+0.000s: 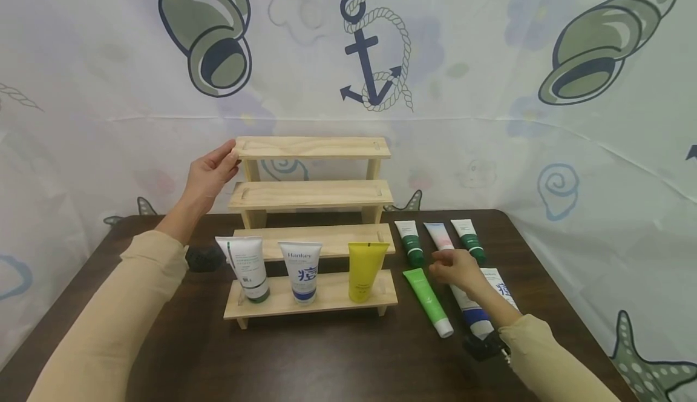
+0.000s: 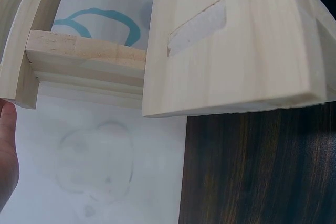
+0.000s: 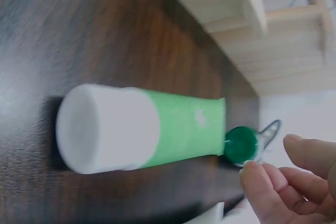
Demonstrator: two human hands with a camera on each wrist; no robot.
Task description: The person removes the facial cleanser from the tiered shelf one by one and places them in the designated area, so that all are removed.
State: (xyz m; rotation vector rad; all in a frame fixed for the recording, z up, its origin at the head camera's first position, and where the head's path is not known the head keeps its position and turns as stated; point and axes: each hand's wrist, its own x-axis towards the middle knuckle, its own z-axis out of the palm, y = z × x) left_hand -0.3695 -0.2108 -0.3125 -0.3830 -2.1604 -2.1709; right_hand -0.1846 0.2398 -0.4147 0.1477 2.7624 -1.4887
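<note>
A pale wooden rack (image 1: 313,194) with four tiers stands on the dark table. The left hand (image 1: 209,175) grips the left end of its top board; in the left wrist view only part of that hand (image 2: 7,156) shows at the board's edge. On the lowest tier stand a white tube (image 1: 247,266), a white-and-blue tube (image 1: 302,269) and a yellow tube (image 1: 366,269). Over the tubes lying at the right hovers the right hand (image 1: 460,272), fingers bent, thumb and forefinger apart, holding nothing. Near it lies a green tube (image 1: 427,299), large in the right wrist view (image 3: 181,129).
Behind the green tube lie two green-and-white tubes (image 1: 409,241) (image 1: 468,238) and a pink-and-white tube (image 1: 438,235). A long white-and-blue tube (image 1: 472,314) and another white tube (image 1: 498,284) lie by the right forearm. A patterned cloth (image 1: 468,135) hangs behind the table.
</note>
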